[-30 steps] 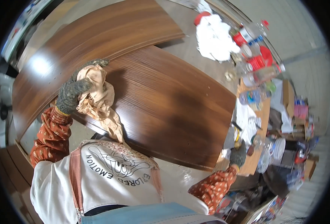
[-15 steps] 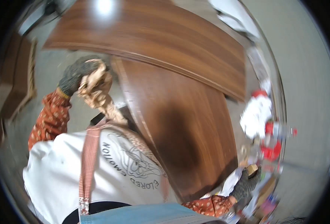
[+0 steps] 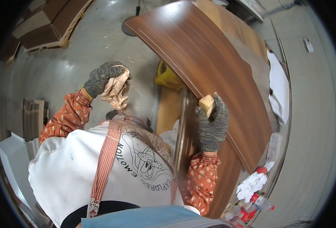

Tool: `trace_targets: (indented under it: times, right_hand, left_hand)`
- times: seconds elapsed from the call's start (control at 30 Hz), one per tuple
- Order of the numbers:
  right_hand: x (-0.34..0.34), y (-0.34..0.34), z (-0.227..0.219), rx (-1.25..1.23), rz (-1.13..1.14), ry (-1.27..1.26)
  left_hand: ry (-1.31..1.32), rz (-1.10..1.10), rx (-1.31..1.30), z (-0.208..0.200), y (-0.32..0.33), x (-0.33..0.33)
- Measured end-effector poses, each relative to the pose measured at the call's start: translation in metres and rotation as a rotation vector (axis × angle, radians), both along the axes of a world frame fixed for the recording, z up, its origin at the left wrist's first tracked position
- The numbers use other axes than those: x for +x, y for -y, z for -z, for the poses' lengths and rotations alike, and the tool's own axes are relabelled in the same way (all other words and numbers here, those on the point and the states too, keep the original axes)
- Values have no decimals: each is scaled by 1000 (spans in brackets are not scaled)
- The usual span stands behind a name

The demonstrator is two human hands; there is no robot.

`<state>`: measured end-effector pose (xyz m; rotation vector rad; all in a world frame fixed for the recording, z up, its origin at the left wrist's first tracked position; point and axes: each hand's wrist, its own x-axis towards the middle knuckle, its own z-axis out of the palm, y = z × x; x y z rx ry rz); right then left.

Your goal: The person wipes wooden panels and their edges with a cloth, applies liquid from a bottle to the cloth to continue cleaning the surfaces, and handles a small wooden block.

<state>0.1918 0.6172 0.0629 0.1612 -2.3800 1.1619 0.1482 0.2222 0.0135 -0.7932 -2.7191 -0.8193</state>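
Observation:
My left hand (image 3: 102,79), in a grey knitted work glove, is closed around a crumpled tan rag (image 3: 116,93); whether it is cloth or paper is hard to tell. It is raised over the floor, left of the boards. In my right hand (image 3: 212,129), gloved alike, a small yellowish block (image 3: 206,105) is pinched between thumb and fingers. That hand is over the near long edge of a glossy brown wood-grain board (image 3: 213,57). A second brown panel (image 3: 227,167) lies partly beneath it, nearer to me.
A yellow plastic bag (image 3: 169,78) is by the boards' left side. Bottles with red labels (image 3: 259,201) and white crumpled material (image 3: 251,186) are at the lower right. Stacked cartons (image 3: 48,26) stand at the far left, and a round black stand base (image 3: 129,27) is beyond the boards' corner.
My right hand has come from the clutter at the lower right to the upper board's edge, carrying the block. My view has turned; the left hand still grips the rag.

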Motion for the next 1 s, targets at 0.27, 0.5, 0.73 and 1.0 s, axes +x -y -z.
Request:
trace_targets:
  times: [0.27,0.5,0.73,1.0]
  right_hand:
    - [-99,80,-15,140,-259,-106]
    - [-143,139,-27,606,-142,-220]
    - [-24,9,-18,766,181,83]
    - [51,-35,-45,442,433,210]
  left_hand:
    - [590,5,1099,-1,-9,-13]
    - [466,33,572,10,-4,-20]
    - [590,-249,901,-11,-25,-22]
    - [723,-128,955,-13,-31,-32]
